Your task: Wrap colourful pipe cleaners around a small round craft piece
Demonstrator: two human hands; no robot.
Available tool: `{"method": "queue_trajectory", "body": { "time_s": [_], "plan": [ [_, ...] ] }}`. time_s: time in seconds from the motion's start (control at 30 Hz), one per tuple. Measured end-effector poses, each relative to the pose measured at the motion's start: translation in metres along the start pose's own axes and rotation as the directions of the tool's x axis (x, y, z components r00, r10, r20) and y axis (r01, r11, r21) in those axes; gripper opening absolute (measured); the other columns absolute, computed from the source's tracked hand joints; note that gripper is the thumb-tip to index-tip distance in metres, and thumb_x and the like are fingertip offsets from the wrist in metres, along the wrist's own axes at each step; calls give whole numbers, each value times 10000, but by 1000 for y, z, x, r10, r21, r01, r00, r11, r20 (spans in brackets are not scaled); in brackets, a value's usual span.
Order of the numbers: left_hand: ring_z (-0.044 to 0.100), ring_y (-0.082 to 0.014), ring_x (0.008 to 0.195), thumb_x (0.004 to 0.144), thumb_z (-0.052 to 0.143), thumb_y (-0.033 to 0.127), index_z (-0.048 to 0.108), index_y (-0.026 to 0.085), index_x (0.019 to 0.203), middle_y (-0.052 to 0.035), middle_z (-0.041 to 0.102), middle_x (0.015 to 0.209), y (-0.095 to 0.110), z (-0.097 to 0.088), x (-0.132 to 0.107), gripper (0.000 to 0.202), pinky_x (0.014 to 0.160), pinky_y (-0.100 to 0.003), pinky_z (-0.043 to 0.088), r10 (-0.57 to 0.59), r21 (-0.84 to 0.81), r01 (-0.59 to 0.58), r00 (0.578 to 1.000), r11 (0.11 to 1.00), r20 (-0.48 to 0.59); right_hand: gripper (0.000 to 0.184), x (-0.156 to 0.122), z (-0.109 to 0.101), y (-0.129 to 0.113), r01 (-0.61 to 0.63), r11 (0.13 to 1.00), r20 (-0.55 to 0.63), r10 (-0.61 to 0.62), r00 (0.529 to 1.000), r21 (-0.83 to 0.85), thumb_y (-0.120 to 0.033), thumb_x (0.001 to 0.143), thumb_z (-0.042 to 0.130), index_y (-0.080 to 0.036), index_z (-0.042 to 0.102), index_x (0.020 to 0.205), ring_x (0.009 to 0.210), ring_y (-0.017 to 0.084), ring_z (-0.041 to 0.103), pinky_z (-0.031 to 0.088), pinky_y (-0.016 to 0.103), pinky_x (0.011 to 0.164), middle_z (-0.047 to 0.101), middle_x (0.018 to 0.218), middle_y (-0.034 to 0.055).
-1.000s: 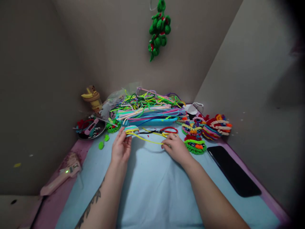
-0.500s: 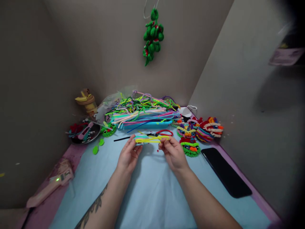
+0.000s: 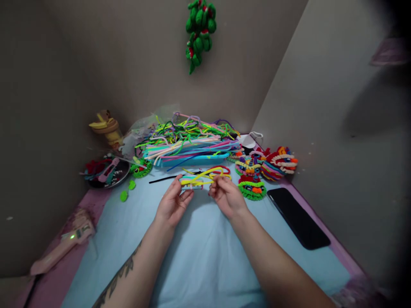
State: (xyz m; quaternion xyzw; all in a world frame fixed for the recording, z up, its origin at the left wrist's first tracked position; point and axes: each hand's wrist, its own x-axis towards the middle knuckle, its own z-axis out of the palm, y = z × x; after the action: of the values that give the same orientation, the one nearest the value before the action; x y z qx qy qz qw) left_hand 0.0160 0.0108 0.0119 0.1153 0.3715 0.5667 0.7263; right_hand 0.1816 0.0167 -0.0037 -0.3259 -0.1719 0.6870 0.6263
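Between my hands, above the blue cloth, is a small bundle of bent pipe cleaners, pale blue and yellow. My left hand pinches the bundle at its left end. A yellow pipe cleaner loops out from it to the right, and my right hand has fingers closed on that part. Just behind the hands lie red-handled scissors, partly covered by the yellow loop. A black pipe cleaner rests to the left of the scissors.
A blue tray heaped with colourful pipe cleaners stands at the back. Fuzzy finished pieces and a black phone lie right. Left are a metal dish, green ovals and a pink glue gun. Green ornaments hang behind.
The yellow pipe cleaner, stretched nearly flat before, now arches up in a wider loop between the hands. The whole view has shifted slightly, with the table appearing higher.
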Motion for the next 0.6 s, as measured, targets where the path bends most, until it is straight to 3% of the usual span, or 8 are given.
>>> {"method": "queue_trajectory", "body": {
  "time_s": [0.17,0.37,0.5,0.6],
  "plan": [
    [685,-124,607,863,542,144,587,224,1120,6,714,774,-1,-2,2,273,657,-255,565,1,-8,-1,1000,1000,-1,224,1,0,3,-89,992,-7,88,996,-92,-248,570,813,-148,695,732,517,76,539,446,175,482,629,579,-5],
    [682,-110,619,816,604,151,584,232,1134,-4,716,800,-7,-2,4,328,654,-231,555,-3,44,3,1000,999,3,228,-9,8,8,-33,969,81,54,995,-246,-322,577,781,-158,688,704,493,70,481,372,196,456,623,602,-5],
    [682,-112,621,817,601,157,593,227,1119,-12,721,824,-7,-3,5,311,667,-242,552,30,74,-29,999,997,-11,269,-11,7,4,195,876,148,-144,978,-442,-303,643,707,-182,675,880,485,78,420,322,217,460,537,588,-45],
    [684,-122,636,807,611,164,610,216,1082,-24,727,848,-5,-3,6,281,670,-251,548,80,95,-78,997,992,-19,256,-11,4,1,400,745,157,-378,913,-533,-261,669,687,-215,619,911,577,108,487,382,233,529,571,692,-31]
  ]
}}
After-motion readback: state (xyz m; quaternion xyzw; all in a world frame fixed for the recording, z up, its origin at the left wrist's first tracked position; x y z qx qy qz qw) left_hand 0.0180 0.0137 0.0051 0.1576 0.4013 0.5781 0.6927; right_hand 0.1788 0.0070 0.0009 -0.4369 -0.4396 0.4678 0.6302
